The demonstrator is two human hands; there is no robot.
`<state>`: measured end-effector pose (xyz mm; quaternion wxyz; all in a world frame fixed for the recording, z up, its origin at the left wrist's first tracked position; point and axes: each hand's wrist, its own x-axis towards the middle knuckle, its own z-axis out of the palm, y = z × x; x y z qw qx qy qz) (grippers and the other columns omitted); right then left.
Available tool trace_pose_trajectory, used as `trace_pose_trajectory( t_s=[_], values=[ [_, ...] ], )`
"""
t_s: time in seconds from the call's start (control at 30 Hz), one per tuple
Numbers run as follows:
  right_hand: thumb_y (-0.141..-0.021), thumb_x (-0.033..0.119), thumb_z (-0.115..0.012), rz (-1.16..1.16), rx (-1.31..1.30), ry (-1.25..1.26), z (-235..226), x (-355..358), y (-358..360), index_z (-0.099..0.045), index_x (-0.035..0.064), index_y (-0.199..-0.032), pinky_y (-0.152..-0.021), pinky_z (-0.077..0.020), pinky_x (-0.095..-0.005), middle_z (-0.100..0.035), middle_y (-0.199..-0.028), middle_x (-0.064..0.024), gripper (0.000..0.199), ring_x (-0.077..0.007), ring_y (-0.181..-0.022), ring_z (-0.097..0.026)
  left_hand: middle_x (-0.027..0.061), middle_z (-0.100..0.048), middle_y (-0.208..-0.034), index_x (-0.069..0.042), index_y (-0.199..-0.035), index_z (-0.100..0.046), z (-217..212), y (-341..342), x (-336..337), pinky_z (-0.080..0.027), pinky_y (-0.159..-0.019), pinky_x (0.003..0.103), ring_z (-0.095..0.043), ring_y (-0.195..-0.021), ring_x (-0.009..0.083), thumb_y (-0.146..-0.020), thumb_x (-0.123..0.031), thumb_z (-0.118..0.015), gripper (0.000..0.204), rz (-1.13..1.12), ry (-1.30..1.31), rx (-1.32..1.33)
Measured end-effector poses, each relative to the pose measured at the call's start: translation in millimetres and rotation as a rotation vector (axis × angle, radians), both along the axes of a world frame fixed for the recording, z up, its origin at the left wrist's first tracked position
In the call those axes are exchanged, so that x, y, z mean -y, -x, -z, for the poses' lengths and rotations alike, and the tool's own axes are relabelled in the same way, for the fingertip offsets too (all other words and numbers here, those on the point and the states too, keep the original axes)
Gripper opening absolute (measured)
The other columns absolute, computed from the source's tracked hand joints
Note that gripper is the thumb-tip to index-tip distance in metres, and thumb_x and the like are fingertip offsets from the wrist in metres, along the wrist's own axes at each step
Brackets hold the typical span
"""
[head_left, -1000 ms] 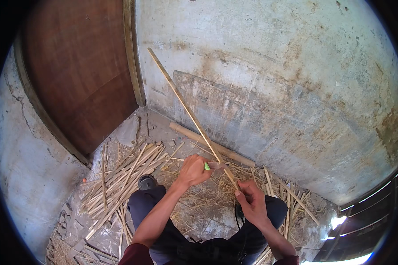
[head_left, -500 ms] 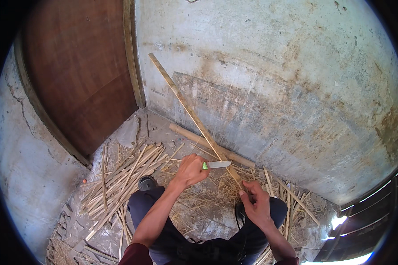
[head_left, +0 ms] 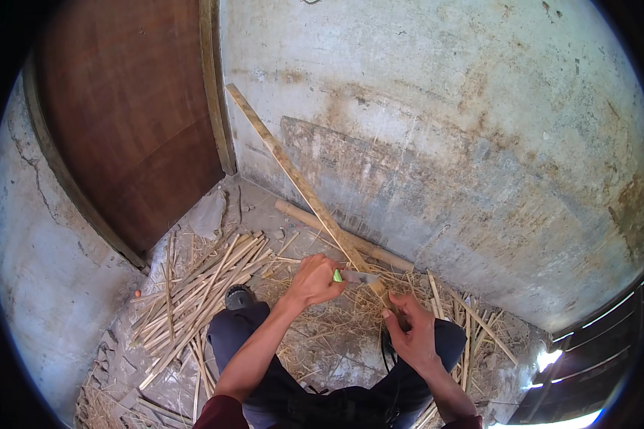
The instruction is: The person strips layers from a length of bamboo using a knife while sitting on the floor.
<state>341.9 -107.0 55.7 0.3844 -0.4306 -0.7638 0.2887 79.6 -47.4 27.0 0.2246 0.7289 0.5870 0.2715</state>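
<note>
My left hand (head_left: pixel 316 280) is closed round the handle of a knife (head_left: pixel 356 276), whose green end shows by the fingers. The blade lies across a long bamboo strip (head_left: pixel 304 187), near the strip's lower end. My right hand (head_left: pixel 412 327) pinches that lower end between thumb and fingers, just above my right knee. From there the strip slants up and to the left, its far end in front of the wall. A paler patch shows on the strip beside the blade.
Many thin split sticks (head_left: pixel 197 293) lie piled on the floor at left, with more sticks (head_left: pixel 472 332) at right. A round bamboo pole (head_left: pixel 293 210) rests along the wall's foot. Fine shavings (head_left: pixel 336 314) cover the floor between my legs. A brown door (head_left: pixel 125 107) stands at far left.
The knife has moved down along the strip toward my right hand, its blade now tilted downward to the right. The strip's far end has shifted left.
</note>
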Motion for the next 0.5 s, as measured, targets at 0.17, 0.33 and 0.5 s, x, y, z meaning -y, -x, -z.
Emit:
trace_pose_trajectory(
  t_s=[0.17, 0.33, 0.5],
  values=[
    [-0.098, -0.004, -0.072, 0.006, -0.044, -0.057, -1, 8, 9, -0.064, -0.0026, -0.121, -0.052, -0.0291, -0.0241, -0.056, -0.072, -0.0012, 0.024, -0.0014, -0.061, -0.04, 0.0223, -0.064, -0.065, -0.026, -0.103, -0.089, 29, 5, -8, -0.054, -0.065, 0.045, -0.062, -0.059, 0.0415, -0.077, -0.011, -0.062, 0.04, 0.045, -0.237, 0.005],
    [-0.098, -0.003, -0.072, 0.024, -0.012, -0.055, 0, 11, 6, -0.064, -0.0027, -0.121, -0.052, -0.0305, -0.0247, -0.055, -0.07, -0.0022, 0.024, -0.0028, -0.06, -0.041, 0.0243, -0.068, -0.072, -0.011, -0.102, -0.086, 11, 1, -5, -0.057, -0.076, 0.052, -0.07, -0.075, 0.0454, -0.076, -0.018, -0.07, 0.031, 0.039, -0.066, 0.047],
    [-0.099, 0.0, -0.072, 0.023, 0.056, -0.053, -5, 13, 5, -0.064, -0.0031, -0.126, -0.054, -0.0439, -0.0269, -0.064, -0.072, -0.0084, 0.028, -0.0087, -0.057, -0.057, 0.0243, -0.069, -0.072, -0.01, -0.101, -0.086, 10, 2, -4, -0.057, -0.075, 0.052, -0.069, -0.074, 0.0455, -0.076, -0.019, -0.072, 0.029, 0.025, -0.071, 0.039]
  ],
)
